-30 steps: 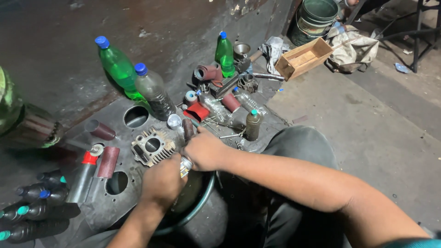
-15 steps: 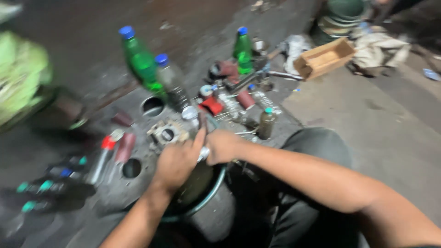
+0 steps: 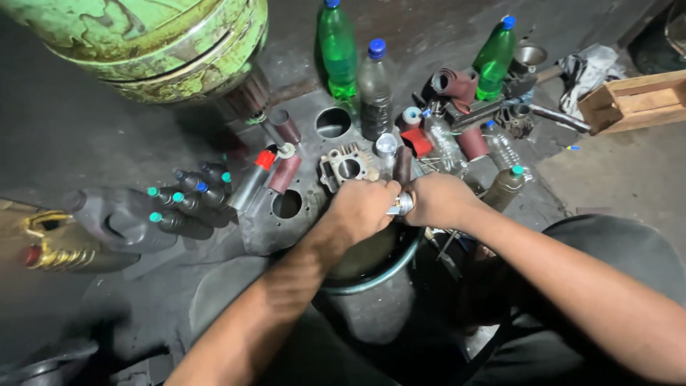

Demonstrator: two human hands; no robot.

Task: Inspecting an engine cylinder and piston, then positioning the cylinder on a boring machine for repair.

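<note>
My left hand (image 3: pixel 361 209) and my right hand (image 3: pixel 437 201) meet over a round dark container with a teal rim (image 3: pixel 371 275). Between them they grip a small shiny metal part (image 3: pixel 401 204); both sets of fingers are closed around it. Just beyond my left hand a grey finned engine cylinder block (image 3: pixel 343 166) lies on a greasy metal plate with round holes (image 3: pixel 286 207). A dark roll of abrasive paper (image 3: pixel 402 164) stands right behind my knuckles.
Two green bottles (image 3: pixel 337 46) (image 3: pixel 494 61) and a dark bottle with a blue cap (image 3: pixel 374 89) stand at the back. Several dark oil bottles (image 3: pixel 179 207) lie at left. A green drum (image 3: pixel 153 43) fills the upper left; a wooden box (image 3: pixel 632 100) sits at right.
The view has shifted left and closer, bringing the green drum into sight. My hands stay together on the small metal part over the container.
</note>
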